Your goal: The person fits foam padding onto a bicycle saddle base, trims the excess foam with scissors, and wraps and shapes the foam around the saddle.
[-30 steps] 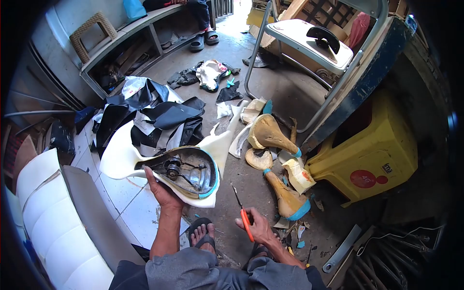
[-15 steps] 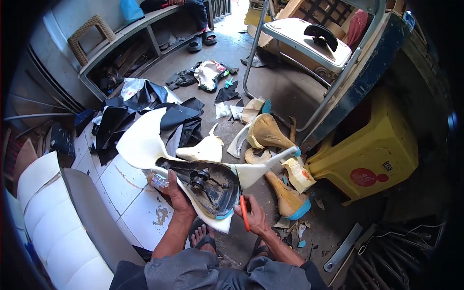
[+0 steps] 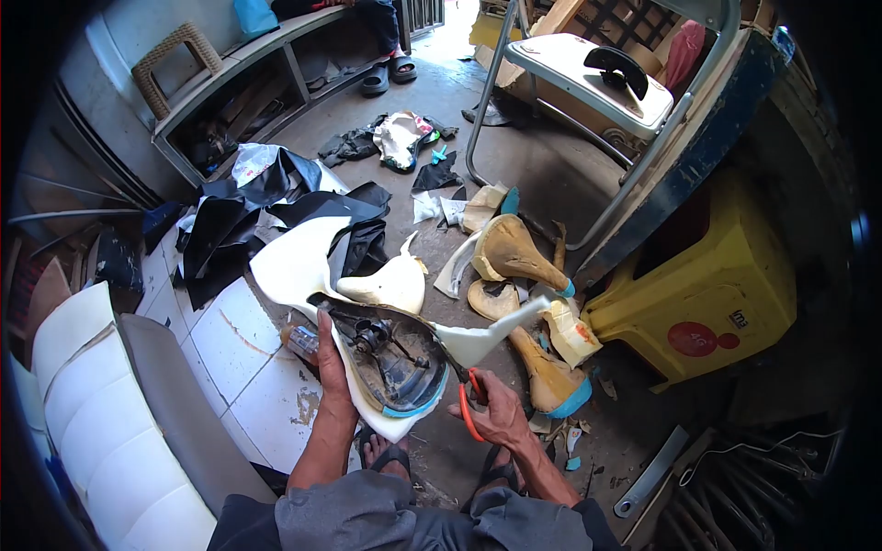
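Note:
My left hand (image 3: 335,378) grips the left side of an upturned bicycle saddle (image 3: 390,372), whose black underside and metal fittings face me. White foam sheet (image 3: 296,262) lies around the saddle; a wide flap sticks out at the far left and a narrow strip (image 3: 491,332) at the right. Blue edging shows along the saddle's near rim. My right hand (image 3: 501,411) holds orange-handled scissors (image 3: 469,415) in its fingers, with the dark blades at the saddle's right edge, by the base of the strip. Whether the blades are closed on the foam I cannot tell.
Several worn saddle pads (image 3: 514,248) and foam scraps lie ahead on the floor. Black sheet pieces (image 3: 225,239) are heaped at the left. A yellow stool (image 3: 726,285) and a folding chair (image 3: 588,78) stand right. A person's sandalled feet (image 3: 388,75) show at the back.
The saddle has turned a little, and its left foam flap has swung toward the right. The scissors have moved up to the saddle's right edge, and the foam strip has tilted upward.

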{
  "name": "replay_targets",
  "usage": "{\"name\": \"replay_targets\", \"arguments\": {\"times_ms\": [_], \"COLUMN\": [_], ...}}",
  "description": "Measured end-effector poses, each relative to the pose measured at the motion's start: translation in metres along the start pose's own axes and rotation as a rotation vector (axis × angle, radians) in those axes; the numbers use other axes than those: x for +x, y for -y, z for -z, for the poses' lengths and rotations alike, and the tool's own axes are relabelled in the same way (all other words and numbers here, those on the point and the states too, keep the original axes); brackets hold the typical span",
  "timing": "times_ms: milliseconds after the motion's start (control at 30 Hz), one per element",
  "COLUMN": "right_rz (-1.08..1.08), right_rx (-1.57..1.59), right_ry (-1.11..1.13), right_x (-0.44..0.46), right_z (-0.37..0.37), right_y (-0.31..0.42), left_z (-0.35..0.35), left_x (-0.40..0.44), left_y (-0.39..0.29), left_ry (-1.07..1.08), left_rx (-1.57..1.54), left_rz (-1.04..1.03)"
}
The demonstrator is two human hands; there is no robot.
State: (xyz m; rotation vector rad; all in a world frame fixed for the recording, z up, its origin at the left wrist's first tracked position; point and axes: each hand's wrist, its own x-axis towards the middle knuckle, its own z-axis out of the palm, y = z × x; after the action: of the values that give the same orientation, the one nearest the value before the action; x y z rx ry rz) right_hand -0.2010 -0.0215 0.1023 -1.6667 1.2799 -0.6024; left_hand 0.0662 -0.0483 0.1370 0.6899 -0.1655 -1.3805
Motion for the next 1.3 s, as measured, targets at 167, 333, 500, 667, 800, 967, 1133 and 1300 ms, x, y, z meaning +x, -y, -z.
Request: {"name": "replay_targets", "arguments": {"times_ms": [167, 333, 500, 667, 800, 967, 1133, 1300], "right_rz": [0.134, 0.156, 0.105, 0.218, 0.136, 0.219, 0.257, 0.276], "right_rx": [-0.024, -0.099, -0.202, -0.178, -0.227, -0.182, -0.225, -0.204], "right_ry": [-0.025, -0.011, 0.034, -0.067, 0.081, 0.028, 0.044, 0.033], "right_x": [0.007, 0.006, 0.0, 0.006, 0.001, 0.003, 0.001, 0.004], "right_z": [0.004, 0.008, 0.015, 0.017, 0.029, 0.027, 0.029, 0.032], "right_y": [0.0, -0.001, -0.006, 0.009, 0.002, 0.007, 0.002, 0.017], "left_z": [-0.011, -0.017, 0.001, -0.018, -0.021, -0.006, -0.013, -0.017], "left_x": [-0.002, -0.003, 0.001, -0.007, -0.008, -0.004, -0.006, -0.011], "left_y": [-0.004, -0.006, -0.008, -0.002, -0.007, -0.003, -0.005, -0.001], "left_ry": [-0.035, -0.001, -0.003, 0.025, 0.042, 0.044, 0.066, 0.058], "left_rx": [-0.02, -0.006, 0.03, 0.064, 0.044, 0.06, -0.017, -0.07], "left_rz": [0.028, 0.041, 0.066, 0.137, 0.162, 0.22, 0.254, 0.321]}}
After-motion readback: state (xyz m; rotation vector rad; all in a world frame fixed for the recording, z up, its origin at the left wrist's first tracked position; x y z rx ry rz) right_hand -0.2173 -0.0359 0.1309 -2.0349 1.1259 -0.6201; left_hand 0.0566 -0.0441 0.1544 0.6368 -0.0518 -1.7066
